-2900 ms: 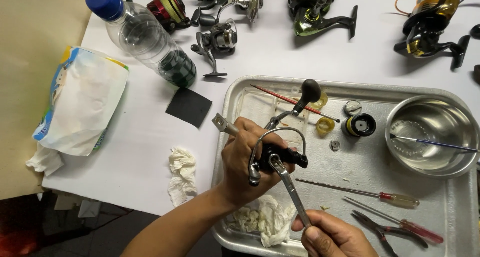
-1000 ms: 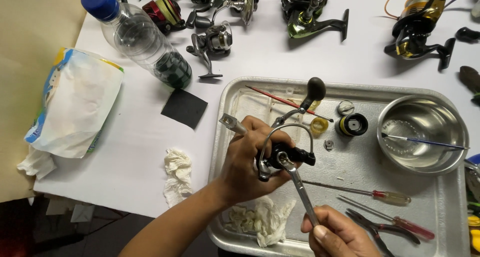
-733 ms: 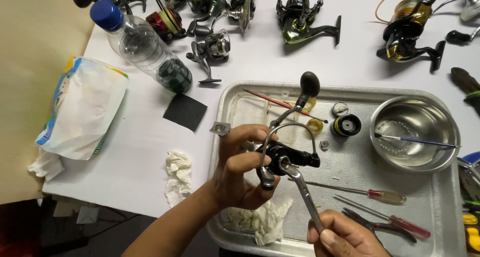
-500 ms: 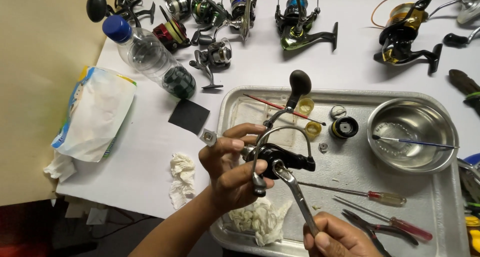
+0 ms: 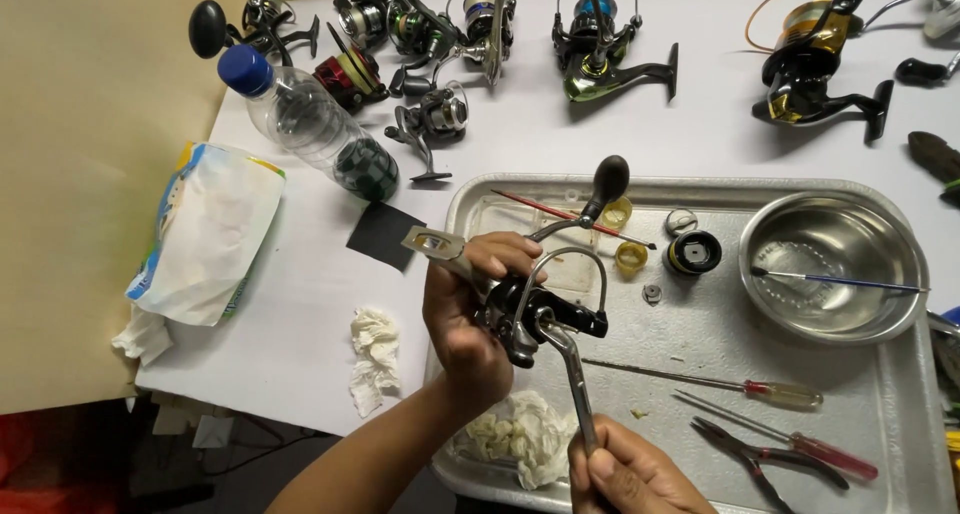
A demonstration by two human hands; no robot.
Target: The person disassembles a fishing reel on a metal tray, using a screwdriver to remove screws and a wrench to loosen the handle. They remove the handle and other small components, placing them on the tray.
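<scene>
From the head camera, the left hand is wrapped around a dark spinning reel, held up above the near-left part of the metal tray, its foot sticking out toward the tray's left rim and its knobbed handle pointing to the far rim. The right hand, at the tray's near edge, is clenched on the shaft of a slim wrench whose head sits on the reel's side. The likeliest trouble, as I judge it, is the wrench head slipping off the fitting if it is tilted, which could jerk the reel or send a small part down among the loose pieces in the tray's middle. Room is tight: a wad of tissue lies just below the reel, screwdrivers and pliers lie to the right, and a steel bowl fills the far-right corner. Left of the tray the white table offers open space.
</scene>
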